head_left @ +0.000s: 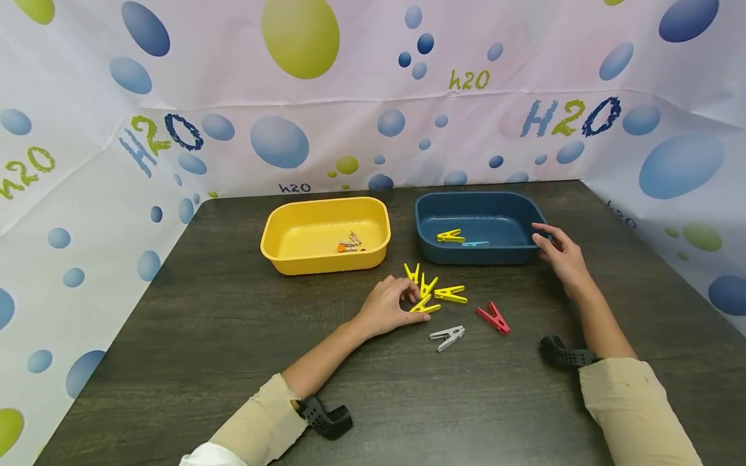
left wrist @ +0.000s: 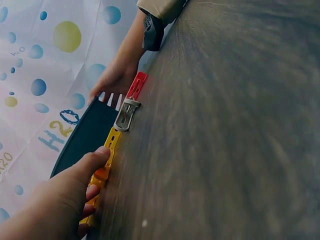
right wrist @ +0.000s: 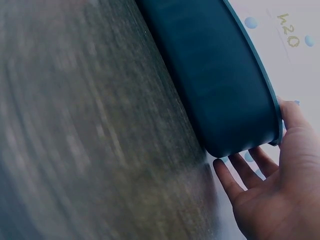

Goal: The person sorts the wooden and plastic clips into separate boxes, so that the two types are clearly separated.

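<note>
Several yellow clothespins lie in a cluster on the dark table in the head view. My left hand (head_left: 392,304) has its thumb and curled fingers around the nearest yellow clothespin (head_left: 430,307); exact finger contact is partly hidden. Beside it lie another yellow clothespin (head_left: 450,294), a grey clothespin (head_left: 447,336) and a red clothespin (head_left: 494,318). My right hand (head_left: 564,259) touches the right end of a dark blue bin (head_left: 478,254). In the right wrist view, its spread, fairly straight fingers (right wrist: 231,182) meet the bin's end wall, with the thumb at the rim.
Inside the blue bin are a yellow clothespin (head_left: 451,236) and a light blue clothespin (head_left: 475,244). A yellow bin (head_left: 323,264) stands to its left, holding several small wooden and orange pieces (head_left: 350,244). A patterned sheet (head_left: 361,97) rises behind the table.
</note>
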